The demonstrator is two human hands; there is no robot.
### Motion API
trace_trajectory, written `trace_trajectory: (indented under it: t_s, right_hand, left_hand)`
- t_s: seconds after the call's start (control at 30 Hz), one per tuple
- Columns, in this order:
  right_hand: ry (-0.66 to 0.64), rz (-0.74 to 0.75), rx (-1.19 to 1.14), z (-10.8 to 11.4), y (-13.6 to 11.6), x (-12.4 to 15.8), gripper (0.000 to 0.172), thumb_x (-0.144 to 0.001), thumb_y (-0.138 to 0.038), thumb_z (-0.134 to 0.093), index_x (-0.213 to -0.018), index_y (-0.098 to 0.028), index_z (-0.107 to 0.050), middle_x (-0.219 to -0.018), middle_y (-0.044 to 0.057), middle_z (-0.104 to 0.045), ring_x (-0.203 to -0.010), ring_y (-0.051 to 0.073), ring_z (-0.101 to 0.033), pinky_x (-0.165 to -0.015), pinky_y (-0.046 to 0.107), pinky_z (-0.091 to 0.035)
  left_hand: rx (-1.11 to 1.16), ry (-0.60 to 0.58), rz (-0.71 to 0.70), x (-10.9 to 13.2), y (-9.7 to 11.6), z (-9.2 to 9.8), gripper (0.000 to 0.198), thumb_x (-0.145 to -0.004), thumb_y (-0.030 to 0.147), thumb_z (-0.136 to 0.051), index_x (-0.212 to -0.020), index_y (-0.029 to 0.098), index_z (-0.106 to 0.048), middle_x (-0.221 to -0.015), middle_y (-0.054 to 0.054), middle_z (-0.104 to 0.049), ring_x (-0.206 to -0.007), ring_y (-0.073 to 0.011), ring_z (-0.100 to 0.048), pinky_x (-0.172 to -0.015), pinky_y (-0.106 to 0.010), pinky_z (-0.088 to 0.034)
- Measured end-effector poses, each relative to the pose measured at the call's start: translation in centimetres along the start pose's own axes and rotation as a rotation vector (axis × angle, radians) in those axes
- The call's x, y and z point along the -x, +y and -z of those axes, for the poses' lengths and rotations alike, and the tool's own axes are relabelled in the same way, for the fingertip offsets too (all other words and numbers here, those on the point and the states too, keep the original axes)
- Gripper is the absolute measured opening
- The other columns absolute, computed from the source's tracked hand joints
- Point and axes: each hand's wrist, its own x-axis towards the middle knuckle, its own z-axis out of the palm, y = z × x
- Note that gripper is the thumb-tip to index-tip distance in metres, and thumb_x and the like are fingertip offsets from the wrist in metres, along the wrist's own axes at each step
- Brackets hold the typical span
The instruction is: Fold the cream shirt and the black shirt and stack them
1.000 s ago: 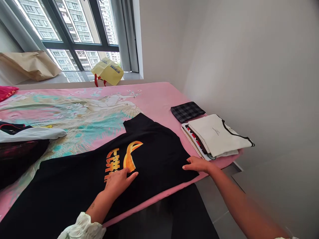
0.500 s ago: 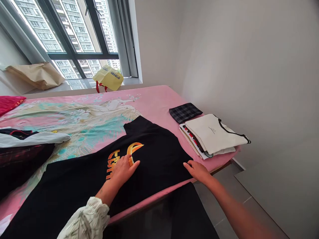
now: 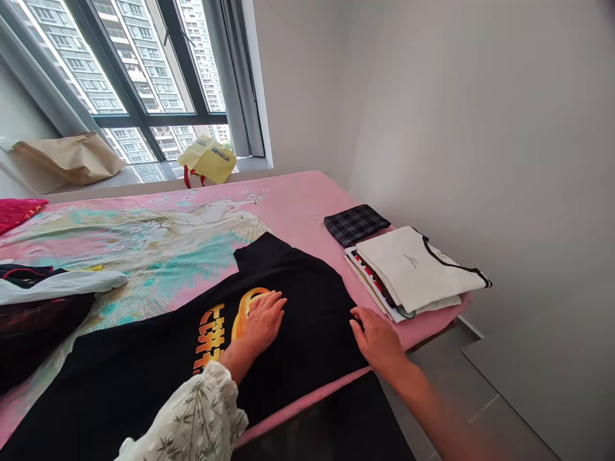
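A black T-shirt with an orange and yellow print lies spread over the near part of the bed. My left hand rests flat on its chest, fingers stretched, covering part of the round print. At the shirt's right edge is my right hand, its thumb and forefinger a little apart and nothing visibly held between them. Just beyond that hand sits a stack of folded clothes, topped by a cream shirt with black trim. Behind the stack lies a folded dark checked cloth.
The bed has a pink patterned sheet. A loose heap of dark and white clothes lies at the left, near a red cushion. On the window ledge are a brown paper bag and a yellow bag. A wall borders the right.
My left hand has slid right and slightly forward over the shirt's print. My right hand stays by the shirt's edge, its finger and thumb now a bit farther apart. The view has tilted slightly.
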Motion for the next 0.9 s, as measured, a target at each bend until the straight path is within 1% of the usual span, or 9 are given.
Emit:
trace_trajectory:
  t_s: [0.1, 0.2, 0.3, 0.43, 0.5, 0.6, 0.7, 0.8, 0.9]
  right_hand:
    - [-0.077, 0.302, -0.097, -1.3, -3.6, -2.1, 0.036, -0.094, -0.028, -0.034, -0.123, -0.019, -0.052, -0.134, 0.008, -0.051, -0.128, 0.019, -0.04, -0.107, 0.037, -0.029]
    - [-0.298, 0.439, -0.058, -4.2, -5.8, -4.7, 0.045, -0.093, -0.034, -0.037, -0.135, -0.02, -0.042, -0.147, 0.006, -0.034, -0.137, 0.022, -0.025, -0.112, 0.045, -0.018]
    - [-0.406, 0.431, 0.009, -6.6, -6.1, -7.3, 0.049, -0.09, -0.035, -0.043, -0.135, -0.018, -0.043, -0.146, 0.009, -0.035, -0.135, 0.025, -0.029, -0.109, 0.049, -0.022]
    - [-0.318, 0.376, -0.034, -6.9, -6.5, -11.3, 0.027, -0.089, -0.029, -0.042, -0.104, -0.021, -0.063, -0.116, 0.006, -0.063, -0.107, 0.021, -0.057, -0.09, 0.036, -0.042]
    - [-0.247, 0.314, -0.106, -6.6, -7.2, -13.9, 0.025, -0.09, -0.028, -0.04, -0.096, -0.021, -0.063, -0.1, 0.004, -0.067, -0.094, 0.017, -0.061, -0.084, 0.029, -0.044]
    - [-0.188, 0.246, -0.16, -6.8, -8.4, -18.5, 0.024, -0.088, -0.028, -0.045, -0.106, -0.021, -0.059, -0.107, 0.003, -0.065, -0.101, 0.015, -0.058, -0.088, 0.025, -0.042]
    - [-0.223, 0.19, -0.152, -8.3, -9.2, -23.1, 0.034, -0.087, -0.031, -0.049, -0.118, -0.017, -0.054, -0.12, 0.008, -0.059, -0.11, 0.018, -0.054, -0.095, 0.027, -0.04]
    - [-0.284, 0.136, -0.135, -10.5, -9.6, -27.3, 0.045, -0.084, -0.033, -0.054, -0.123, -0.011, -0.05, -0.125, 0.016, -0.055, -0.115, 0.024, -0.052, -0.099, 0.034, -0.038]
    - [-0.324, 0.073, -0.134, -12.7, -9.5, -31.1, 0.055, -0.081, -0.035, -0.058, -0.127, -0.008, -0.048, -0.13, 0.02, -0.05, -0.12, 0.03, -0.047, -0.102, 0.04, -0.035]
  left_hand:
    - [0.029, -0.016, -0.218, 0.9, 0.7, -0.6, 0.045, -0.092, 0.038, -0.036, -0.134, 0.026, -0.045, -0.147, -0.004, -0.038, -0.138, -0.0219, -0.027, -0.114, -0.048, -0.014]
    - [0.034, -0.088, -0.148, 1.2, 0.6, -1.5, 0.057, -0.089, 0.05, -0.037, -0.14, 0.023, -0.037, -0.149, -0.007, -0.033, -0.139, -0.0247, -0.023, -0.113, -0.054, -0.009]
    - [0.061, -0.112, -0.066, 1.0, 0.2, -2.1, 0.065, -0.086, 0.056, -0.038, -0.142, 0.022, -0.034, -0.149, -0.009, -0.032, -0.139, -0.0265, -0.023, -0.113, -0.057, -0.007]
    - [0.122, -0.081, -0.038, 0.0, 0.2, -2.4, 0.061, -0.085, 0.054, -0.042, -0.137, 0.022, -0.041, -0.144, -0.01, -0.042, -0.137, -0.0271, -0.029, -0.113, -0.057, -0.004]
    - [0.16, -0.057, -0.056, -0.5, 0.2, -2.6, 0.061, -0.086, 0.053, -0.04, -0.139, 0.022, -0.038, -0.146, -0.01, -0.038, -0.138, -0.0271, -0.026, -0.113, -0.058, -0.004]
    - [0.214, -0.024, -0.077, -0.7, 0.3, -3.0, 0.064, -0.087, 0.053, -0.04, -0.143, 0.023, -0.03, -0.151, -0.01, -0.028, -0.14, -0.028, -0.019, -0.112, -0.06, -0.006]
    - [0.291, 0.005, -0.059, 0.1, 0.1, -2.5, 0.058, -0.087, 0.05, -0.043, -0.138, 0.024, -0.039, -0.147, -0.009, -0.037, -0.138, -0.0266, -0.026, -0.113, -0.057, -0.013]
    - [0.303, 0.119, 0.027, 2.1, -2.3, -1.0, 0.041, -0.086, 0.04, -0.048, -0.124, 0.025, -0.054, -0.137, -0.007, -0.051, -0.133, -0.0245, -0.036, -0.112, -0.053, -0.021]
    - [0.119, 0.249, 0.205, 6.1, -8.3, 1.0, 0.036, -0.085, 0.027, -0.05, -0.12, 0.025, -0.056, -0.133, -0.007, -0.053, -0.132, -0.0247, -0.038, -0.112, -0.053, -0.022]
